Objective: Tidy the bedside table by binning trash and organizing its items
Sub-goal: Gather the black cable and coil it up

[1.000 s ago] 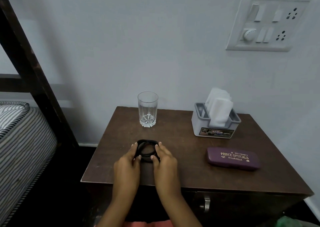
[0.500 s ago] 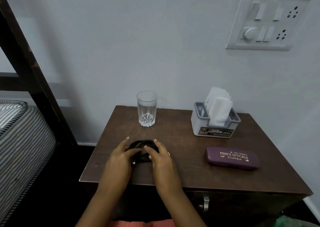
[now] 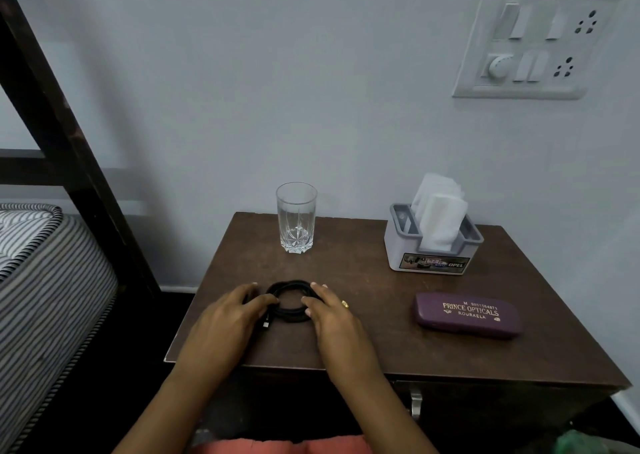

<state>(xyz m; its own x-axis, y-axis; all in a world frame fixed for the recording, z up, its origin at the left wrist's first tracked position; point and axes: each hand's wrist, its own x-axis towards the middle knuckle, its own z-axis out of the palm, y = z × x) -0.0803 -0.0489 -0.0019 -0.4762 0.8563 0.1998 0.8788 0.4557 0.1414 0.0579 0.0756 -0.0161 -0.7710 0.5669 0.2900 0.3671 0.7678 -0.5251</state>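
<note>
Indoors, brown table (image 3: 363,280) against wall (image 3: 242,73)

Bedside table (image 3: 363,329) sits against the far wall, mattress (image 3: 45,280) off to its left. On the table: glass (image 3: 296,218) far, left of centre; tissue holder (image 3: 429,249) far right; spectacle case (image 3: 467,315) just nearer than the holder. Coiled cable (image 3: 294,318) lies nearer than the glass, left hand (image 3: 228,318) holding its left side, right hand (image 3: 332,318) its right. Switch panel (image 3: 536,38) is on the wall above the holder.
</note>
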